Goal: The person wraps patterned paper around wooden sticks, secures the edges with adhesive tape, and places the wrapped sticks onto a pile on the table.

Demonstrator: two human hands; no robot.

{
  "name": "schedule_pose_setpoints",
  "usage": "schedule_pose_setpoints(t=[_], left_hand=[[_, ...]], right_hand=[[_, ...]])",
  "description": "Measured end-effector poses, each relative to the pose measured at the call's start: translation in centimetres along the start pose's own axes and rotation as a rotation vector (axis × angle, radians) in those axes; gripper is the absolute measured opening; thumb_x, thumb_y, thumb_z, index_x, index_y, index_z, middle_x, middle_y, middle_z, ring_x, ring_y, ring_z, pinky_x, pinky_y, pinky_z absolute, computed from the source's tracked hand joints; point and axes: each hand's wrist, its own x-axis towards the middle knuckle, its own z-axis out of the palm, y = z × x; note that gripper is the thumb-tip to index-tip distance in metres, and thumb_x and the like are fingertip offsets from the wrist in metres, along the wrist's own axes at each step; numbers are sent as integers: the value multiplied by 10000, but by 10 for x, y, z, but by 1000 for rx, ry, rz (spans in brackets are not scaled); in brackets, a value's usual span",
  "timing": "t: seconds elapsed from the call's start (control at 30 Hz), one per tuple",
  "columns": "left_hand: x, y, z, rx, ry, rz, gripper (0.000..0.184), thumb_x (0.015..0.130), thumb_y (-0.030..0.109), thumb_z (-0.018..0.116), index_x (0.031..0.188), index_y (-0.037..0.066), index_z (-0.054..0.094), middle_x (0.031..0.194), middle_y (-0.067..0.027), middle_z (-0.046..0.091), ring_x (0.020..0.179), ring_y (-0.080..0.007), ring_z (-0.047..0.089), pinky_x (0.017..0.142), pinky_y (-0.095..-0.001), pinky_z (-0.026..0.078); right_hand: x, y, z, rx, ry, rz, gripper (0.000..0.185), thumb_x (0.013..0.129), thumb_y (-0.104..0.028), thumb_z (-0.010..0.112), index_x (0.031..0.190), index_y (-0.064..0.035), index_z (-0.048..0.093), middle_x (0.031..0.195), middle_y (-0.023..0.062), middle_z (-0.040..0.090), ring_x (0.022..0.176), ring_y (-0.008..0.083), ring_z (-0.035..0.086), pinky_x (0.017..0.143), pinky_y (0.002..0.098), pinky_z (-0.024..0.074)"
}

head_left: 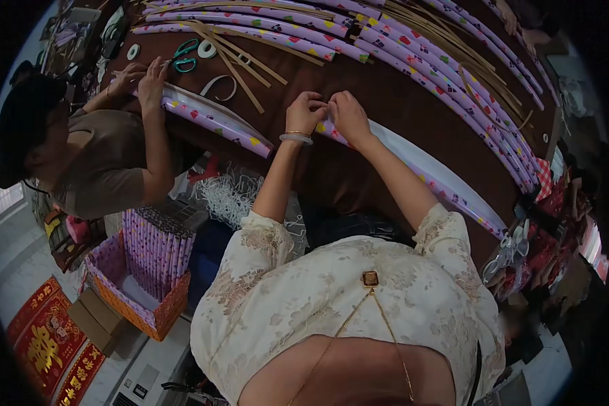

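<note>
On the dark brown table lies a long strip of purple patterned paper (446, 193), its white inner side partly showing, running from my hands toward the lower right. My left hand (306, 111), with a bangle at the wrist, has its fingers bent together near the strip's left end. Close beside it, my right hand (349, 116) pinches the end of the strip, fingertips nearly meeting those of my left hand. Whatever my left fingertips hold is too small to make out.
A co-worker (95, 149) at the left handles another purple piece (216, 128). Teal scissors (184, 56), tape rolls (207, 49) and wooden strips (240, 61) lie beyond. Patterned rolls (426, 64) line the far side. An orange basket (162, 317) of rolls stands lower left.
</note>
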Motion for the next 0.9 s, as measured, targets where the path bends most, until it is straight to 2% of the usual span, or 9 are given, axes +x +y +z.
schedule_pose_setpoints(t=[0.1,0.27,0.4,0.5,0.63,0.73,0.83,0.87,0.9], left_hand=[[-1,3,0,-22,12,5,338,681,128,646,975,-8,547,836,-81,666,758,-178,644,696,-270,493],[-8,13,-1,30,52,-15,330,676,138,639,968,12,551,831,-77,664,748,-211,640,694,-292,493],[-9,15,10,153,184,30,282,687,143,605,951,55,560,795,-80,657,750,-276,619,702,-343,484],[-10,22,14,383,236,62,250,684,145,592,922,73,567,784,-76,650,774,-289,599,695,-375,471],[-7,26,24,763,335,165,142,675,108,565,816,95,577,754,-90,631,766,-289,582,640,-430,438],[-7,29,27,837,340,166,110,697,114,536,800,93,568,737,-85,617,786,-293,575,636,-428,437],[-8,26,28,794,358,126,223,683,85,547,904,68,564,940,-135,574,891,-306,544,697,-442,448],[-8,31,32,688,348,-11,245,684,53,542,928,45,558,957,-146,551,898,-315,529,741,-443,440],[-7,26,31,627,404,67,242,691,38,532,932,41,552,936,-140,552,887,-314,529,746,-434,435]], right_hand=[[1,0,-1,18,-35,41,84,819,-88,498,841,-13,467,848,170,492,833,354,496,733,423,406],[-7,-2,-20,134,151,204,90,851,-94,453,861,-6,443,857,186,485,856,381,474,737,421,391],[-45,6,-96,355,254,450,190,897,-187,450,933,-2,475,797,104,546,616,179,541,608,296,440],[-105,21,-183,437,355,640,216,919,-227,434,971,-24,488,755,51,547,610,106,520,587,238,435],[-245,115,-307,305,697,830,305,919,-295,441,1043,-18,469,841,62,545,713,125,551,624,257,452],[-347,164,-383,295,1071,1029,285,893,-281,481,986,-12,501,853,55,549,706,160,570,603,265,460],[-456,248,-423,422,1053,1071,181,854,-184,511,850,-5,542,858,66,554,750,187,565,613,301,461],[-462,257,-413,421,1096,1088,173,854,-174,507,859,-5,544,858,70,554,762,186,563,619,299,461],[-463,254,-401,418,1140,1105,166,855,-164,502,868,-4,545,858,74,554,775,186,561,624,297,460]])
